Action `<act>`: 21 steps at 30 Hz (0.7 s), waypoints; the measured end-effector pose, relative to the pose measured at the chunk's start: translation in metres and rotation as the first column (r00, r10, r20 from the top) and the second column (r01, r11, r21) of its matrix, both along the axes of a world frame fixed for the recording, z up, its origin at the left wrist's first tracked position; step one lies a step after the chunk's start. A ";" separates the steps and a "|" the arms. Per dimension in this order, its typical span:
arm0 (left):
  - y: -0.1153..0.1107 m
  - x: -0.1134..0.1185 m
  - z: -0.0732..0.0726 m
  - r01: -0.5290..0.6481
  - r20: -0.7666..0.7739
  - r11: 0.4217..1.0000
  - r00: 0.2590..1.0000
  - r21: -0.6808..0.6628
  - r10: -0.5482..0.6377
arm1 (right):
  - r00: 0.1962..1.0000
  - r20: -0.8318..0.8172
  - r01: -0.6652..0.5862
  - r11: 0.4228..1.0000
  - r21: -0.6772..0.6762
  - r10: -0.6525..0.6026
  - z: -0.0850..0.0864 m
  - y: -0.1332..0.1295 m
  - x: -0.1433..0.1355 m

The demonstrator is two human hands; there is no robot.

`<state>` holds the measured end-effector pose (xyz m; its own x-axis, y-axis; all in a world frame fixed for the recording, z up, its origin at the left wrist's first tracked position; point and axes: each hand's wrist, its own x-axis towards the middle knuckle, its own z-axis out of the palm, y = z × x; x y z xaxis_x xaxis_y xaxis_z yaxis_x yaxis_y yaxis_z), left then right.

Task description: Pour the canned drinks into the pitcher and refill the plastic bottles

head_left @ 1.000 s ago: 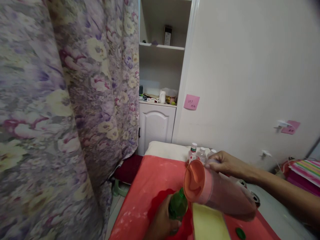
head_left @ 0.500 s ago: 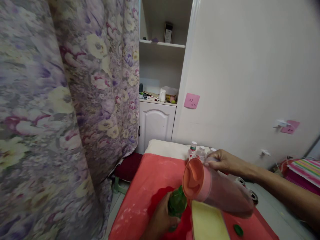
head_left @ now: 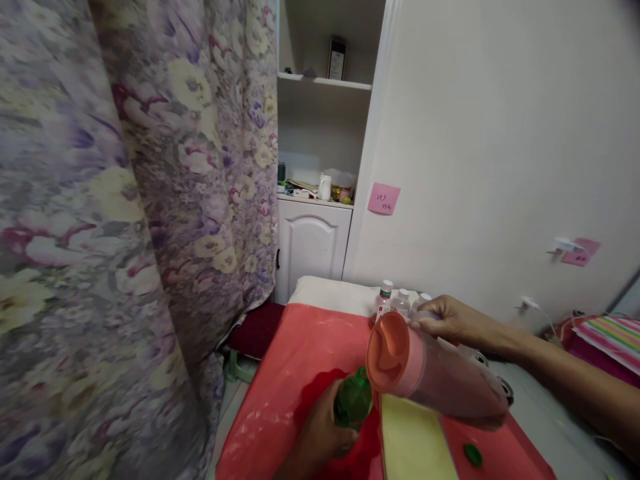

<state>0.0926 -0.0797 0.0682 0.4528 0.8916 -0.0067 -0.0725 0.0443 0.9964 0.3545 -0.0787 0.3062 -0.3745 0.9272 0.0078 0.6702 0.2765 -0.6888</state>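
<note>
My left hand (head_left: 327,427) is wrapped round a green bottle (head_left: 354,400), whose uncapped neck points up. My right hand (head_left: 445,318) grips the handle of a large see-through pitcher (head_left: 455,383) with an orange lid (head_left: 389,352). The pitcher lies tilted nearly on its side, its lid end facing left, with brownish-red liquid inside. The lid's lower edge is right at the mouth of the bottle; whether liquid is running across I cannot tell. A green cap (head_left: 473,455) rests on the red cloth at the lower right.
A red cloth (head_left: 300,353) covers the table, with a yellow pad (head_left: 415,440) on it. Several small clear bottles (head_left: 384,300) stand at the back. Open-topped cans (head_left: 506,390) sit to the right behind the pitcher. A floral curtain (head_left: 150,200) hangs at left.
Both hands hold their places with the pitcher and bottle nearly as before. The whole view has shifted slightly.
</note>
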 end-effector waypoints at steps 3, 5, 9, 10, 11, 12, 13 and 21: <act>-0.001 0.000 0.003 -0.003 0.038 0.999 0.999 -0.052 0.005 | 1.000 0.010 -0.017 1.000 -0.003 0.017 0.002 0.001 0.001; 0.000 -0.001 0.004 -0.019 0.020 0.999 1.000 -0.036 0.020 | 1.000 0.015 -0.028 1.000 0.001 0.028 0.003 0.002 0.001; 0.004 -0.003 -0.001 -0.068 -0.045 0.996 0.997 0.052 0.070 | 0.999 0.018 -0.036 0.999 0.007 0.035 0.003 0.002 0.003; 0.005 -0.003 -0.003 -0.066 -0.049 0.996 0.996 0.052 0.068 | 0.999 0.022 -0.033 0.999 0.008 0.032 0.003 0.002 0.003; 0.006 -0.003 -0.004 -0.057 -0.047 0.997 0.997 0.046 0.059 | 0.999 0.027 -0.029 1.000 0.008 0.029 0.003 0.002 0.003; 0.007 -0.004 -0.006 -0.046 -0.041 0.998 0.998 0.038 0.048 | 0.999 0.031 -0.028 1.000 0.008 0.027 0.003 0.002 0.003; 0.007 -0.004 -0.006 -0.036 -0.034 0.999 0.999 0.031 0.037 | 0.999 0.031 -0.026 1.000 0.005 0.026 0.003 0.002 0.004; 0.008 -0.004 -0.007 -0.031 -0.052 0.997 0.998 0.065 0.035 | 1.000 0.003 -0.010 1.000 -0.014 0.010 0.003 0.001 0.005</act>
